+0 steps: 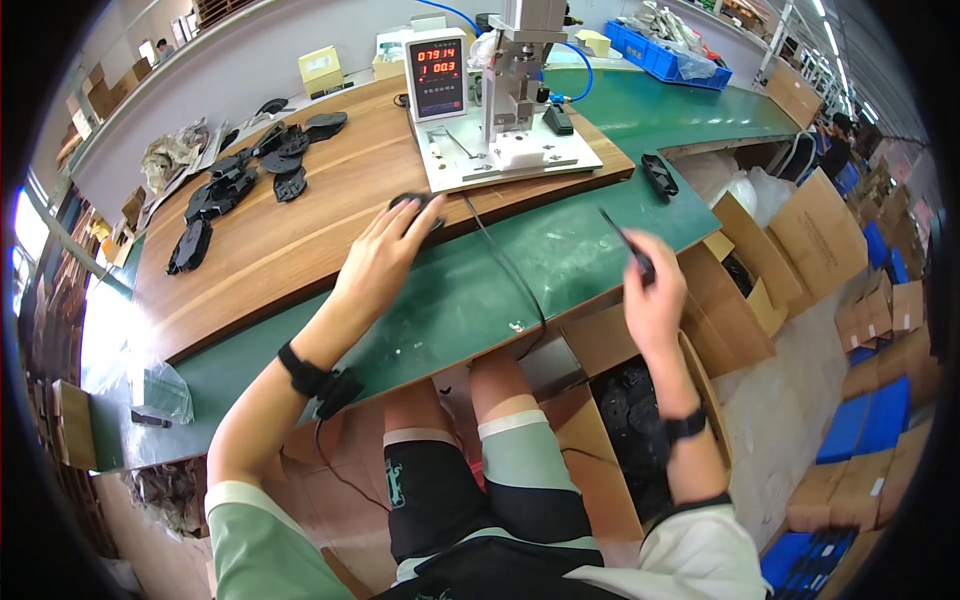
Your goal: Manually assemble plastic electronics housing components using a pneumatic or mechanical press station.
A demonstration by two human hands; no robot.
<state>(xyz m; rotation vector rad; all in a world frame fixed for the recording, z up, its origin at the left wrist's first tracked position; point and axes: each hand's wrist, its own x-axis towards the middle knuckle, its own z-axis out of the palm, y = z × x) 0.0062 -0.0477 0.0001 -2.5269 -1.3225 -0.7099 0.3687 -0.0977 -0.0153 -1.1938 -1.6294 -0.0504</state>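
My left hand reaches over the front edge of the wooden board, its fingers closed round a small black plastic part that they mostly cover. In my right hand, above the green table's right front edge, is a slim dark tool with a thin shaft pointing up and left; its exact kind is blurred. Beyond my left hand stands a press machine on a white base plate, beside a counter box with a red lit display. Several black plastic parts lie on the board to the left.
A black shell-shaped part rests on the green table at right. A blue bin of bagged things stands at the back. Below right, a cardboard box holds black parts. A cable runs over the front edge.
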